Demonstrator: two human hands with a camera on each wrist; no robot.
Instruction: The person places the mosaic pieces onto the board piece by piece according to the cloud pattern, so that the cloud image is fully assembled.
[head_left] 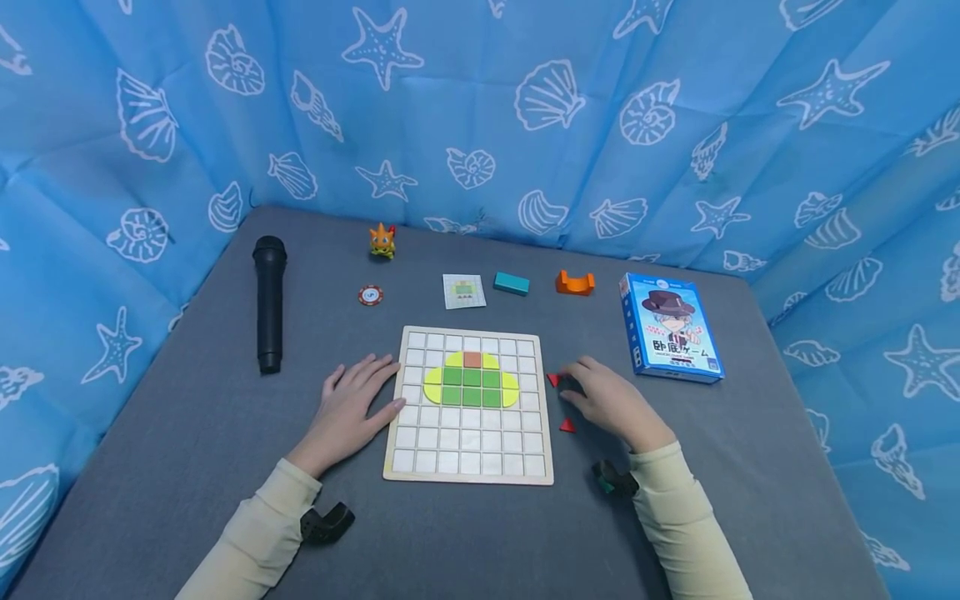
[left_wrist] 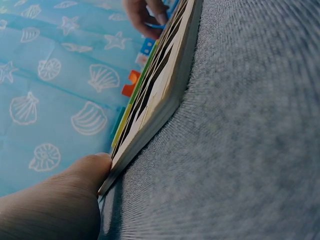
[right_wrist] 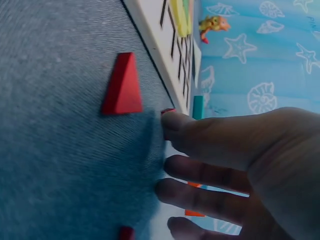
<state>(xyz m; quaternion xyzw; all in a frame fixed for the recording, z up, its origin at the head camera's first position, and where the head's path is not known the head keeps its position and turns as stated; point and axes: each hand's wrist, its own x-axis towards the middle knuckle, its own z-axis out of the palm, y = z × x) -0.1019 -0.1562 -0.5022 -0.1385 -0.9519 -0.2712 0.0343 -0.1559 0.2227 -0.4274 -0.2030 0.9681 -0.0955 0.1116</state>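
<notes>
My left hand point(head_left: 351, 406) lies spread at the left side of a white gridded wooden board point(head_left: 468, 467), fingertips and thumb at its edge. In the left wrist view the thumb point(left_wrist: 95, 167) touches the rim. Green squares point(head_left: 472, 387), rounded yellow pieces point(head_left: 432, 387) and a brown square point(head_left: 472, 359) form a figure on the grid. Right of the board, my right hand point(head_left: 611, 402) pinches a small red triangle point(head_left: 553, 379) at thumb and fingertip, partly hidden by the thumb. Another red triangle point(right_wrist: 123, 85) lies on the cloth, nearer me. A further red piece point(right_wrist: 127, 233) shows at the right wrist view's lower edge.
Behind the board lie a printed card point(head_left: 464, 292), a teal block point(head_left: 512, 283) and an orange curved block point(head_left: 575, 283). A boxed game point(head_left: 671, 329) is at right. To the left are a black microphone point(head_left: 269, 304), a poker chip point(head_left: 371, 295) and an orange figurine point(head_left: 382, 242).
</notes>
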